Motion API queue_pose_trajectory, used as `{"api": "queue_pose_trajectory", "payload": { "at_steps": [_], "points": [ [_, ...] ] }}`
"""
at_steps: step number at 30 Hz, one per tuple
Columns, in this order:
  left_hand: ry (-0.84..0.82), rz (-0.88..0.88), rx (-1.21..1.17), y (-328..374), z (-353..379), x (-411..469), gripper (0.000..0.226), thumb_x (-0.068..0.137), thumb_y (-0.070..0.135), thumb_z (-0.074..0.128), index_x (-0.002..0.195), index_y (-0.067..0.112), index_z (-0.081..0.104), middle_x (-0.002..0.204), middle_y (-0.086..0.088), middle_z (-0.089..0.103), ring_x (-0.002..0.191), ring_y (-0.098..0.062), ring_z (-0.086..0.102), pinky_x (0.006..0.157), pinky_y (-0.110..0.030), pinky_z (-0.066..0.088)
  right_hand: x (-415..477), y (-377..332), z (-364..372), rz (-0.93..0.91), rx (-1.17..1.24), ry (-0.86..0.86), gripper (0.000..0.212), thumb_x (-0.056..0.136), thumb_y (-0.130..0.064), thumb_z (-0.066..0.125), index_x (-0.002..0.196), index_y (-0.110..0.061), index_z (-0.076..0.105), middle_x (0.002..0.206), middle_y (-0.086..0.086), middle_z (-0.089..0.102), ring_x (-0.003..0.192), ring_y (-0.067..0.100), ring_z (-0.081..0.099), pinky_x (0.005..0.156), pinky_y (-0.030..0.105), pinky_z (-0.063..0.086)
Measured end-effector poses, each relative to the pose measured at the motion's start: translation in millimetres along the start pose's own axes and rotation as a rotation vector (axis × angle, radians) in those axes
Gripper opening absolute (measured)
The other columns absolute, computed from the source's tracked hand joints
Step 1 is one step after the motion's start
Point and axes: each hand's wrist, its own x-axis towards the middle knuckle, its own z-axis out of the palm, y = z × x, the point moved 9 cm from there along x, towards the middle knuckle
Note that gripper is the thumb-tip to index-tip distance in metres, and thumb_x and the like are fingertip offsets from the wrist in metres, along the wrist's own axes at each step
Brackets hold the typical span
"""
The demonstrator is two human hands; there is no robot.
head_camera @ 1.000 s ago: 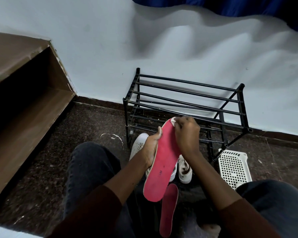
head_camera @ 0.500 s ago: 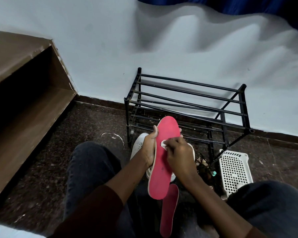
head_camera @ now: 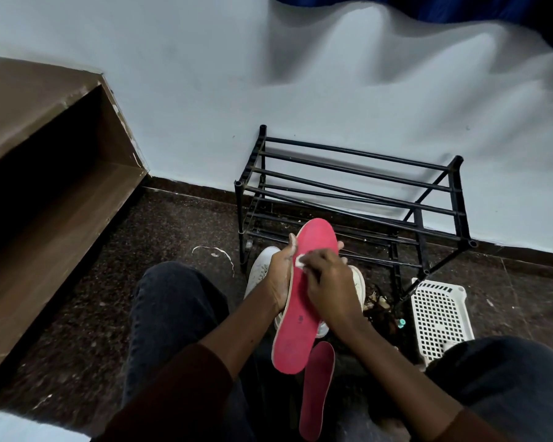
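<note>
my left hand (head_camera: 280,275) grips the red insole (head_camera: 297,330) by its edge, my right hand (head_camera: 329,288) pinches a white wipe (head_camera: 300,260) against it; pressing too hard could buckle the insole or pop it loose.

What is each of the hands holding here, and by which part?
The left hand grips the pink insole by its left edge, around mid-length. The right hand pinches a small white wad, pressed on the insole's forefoot.
</note>
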Motion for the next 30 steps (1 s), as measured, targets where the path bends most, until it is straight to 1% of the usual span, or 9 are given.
{"api": "queue_pose_trajectory", "payload": {
  "at_steps": [4, 12, 14, 17, 20, 22, 24, 26, 30],
  "points": [
    [-0.013, 0.007, -0.011, -0.4, 3.2, 0.0, 0.083, 0.090, 0.066, 0.018, 0.119, -0.001, 0.059, 0.120, -0.014, 0.063, 0.105, -0.028, 0.064, 0.089, -0.037, 0.054, -16.6, -6.8, -4.9, -0.072, 0.021, -0.008, 0.021, 0.072, 0.006, 0.065, 0.089, -0.004, 0.073, 0.085, 0.009, 0.065, 0.075, 0.019, 0.062, 0.071, 0.012, 0.039],
    [0.037, 0.036, 0.025, -1.8, 0.9, 4.6, 0.075, 0.095, 0.056, 0.019, 0.088, 0.008, 0.077, 0.087, -0.010, 0.072, 0.081, -0.019, 0.071, 0.071, -0.026, 0.057, 39.6, 20.0, -26.4, 0.075, -0.116, 0.178, 0.018, 0.078, 0.009, 0.060, 0.090, 0.001, 0.071, 0.091, 0.018, 0.063, 0.081, 0.033, 0.060, 0.070, 0.028, 0.043],
    [0.028, 0.043, -0.004, 0.6, 4.3, 2.3, 0.072, 0.091, 0.057, 0.023, 0.093, 0.008, 0.076, 0.094, -0.011, 0.072, 0.088, -0.020, 0.070, 0.076, -0.027, 0.057, 40.9, 18.4, -25.6, 0.090, -0.097, 0.199, 0.020, 0.078, 0.009, 0.059, 0.091, 0.001, 0.071, 0.092, 0.018, 0.063, 0.083, 0.033, 0.060, 0.072, 0.029, 0.043],
    [-0.014, 0.014, -0.041, 0.0, 7.3, 2.2, 0.084, 0.087, 0.066, 0.017, 0.097, 0.006, 0.074, 0.101, -0.013, 0.070, 0.097, -0.023, 0.067, 0.086, -0.030, 0.054, 27.3, 6.7, -10.8, 0.024, -0.058, 0.109, 0.023, 0.074, 0.013, 0.060, 0.087, -0.001, 0.072, 0.087, 0.013, 0.065, 0.078, 0.029, 0.062, 0.070, 0.016, 0.035],
    [-0.081, -0.007, -0.017, 0.8, 11.0, 2.0, 0.096, 0.085, 0.074, 0.008, 0.123, 0.000, 0.056, 0.124, -0.017, 0.060, 0.117, -0.030, 0.056, 0.106, -0.039, 0.040, 2.3, -3.2, -0.4, -0.019, 0.012, 0.020, 0.027, 0.070, 0.016, 0.061, 0.085, -0.003, 0.073, 0.088, 0.011, 0.067, 0.079, 0.025, 0.064, 0.075, 0.010, 0.034],
    [-0.076, -0.009, -0.018, 2.1, 11.5, 0.3, 0.092, 0.086, 0.073, 0.007, 0.126, 0.002, 0.049, 0.121, -0.015, 0.063, 0.110, -0.029, 0.061, 0.096, -0.038, 0.050, -8.7, -6.2, 1.0, -0.026, 0.055, -0.008, 0.027, 0.070, 0.015, 0.063, 0.086, -0.005, 0.073, 0.088, 0.009, 0.067, 0.080, 0.023, 0.065, 0.076, 0.012, 0.038],
    [-0.090, -0.014, -0.029, 2.3, 14.6, -1.7, 0.089, 0.088, 0.070, 0.007, 0.123, 0.001, 0.050, 0.113, -0.014, 0.067, 0.101, -0.029, 0.066, 0.084, -0.036, 0.056, -9.2, -6.9, 0.4, -0.038, 0.045, -0.015, 0.027, 0.070, 0.014, 0.064, 0.086, -0.005, 0.073, 0.087, 0.009, 0.067, 0.078, 0.023, 0.065, 0.074, 0.013, 0.039],
    [-0.081, -0.003, 0.001, 3.5, 15.1, -0.7, 0.089, 0.090, 0.068, 0.008, 0.122, -0.001, 0.054, 0.114, -0.015, 0.066, 0.103, -0.027, 0.065, 0.088, -0.036, 0.053, 1.0, -3.5, -2.8, -0.038, -0.007, 0.008, 0.024, 0.071, 0.012, 0.066, 0.087, -0.004, 0.073, 0.085, 0.011, 0.067, 0.075, 0.025, 0.065, 0.072, 0.014, 0.037],
    [0.018, 0.018, 0.025, 2.3, 2.5, 2.4, 0.079, 0.093, 0.060, 0.016, 0.089, 0.009, 0.076, 0.091, -0.010, 0.072, 0.087, -0.021, 0.069, 0.081, -0.030, 0.053, 34.9, 8.8, -14.4, 0.021, -0.090, 0.067, 0.017, 0.080, 0.004, 0.062, 0.093, -0.002, 0.071, 0.089, 0.013, 0.064, 0.081, 0.028, 0.061, 0.072, 0.018, 0.036]
  ]
}}
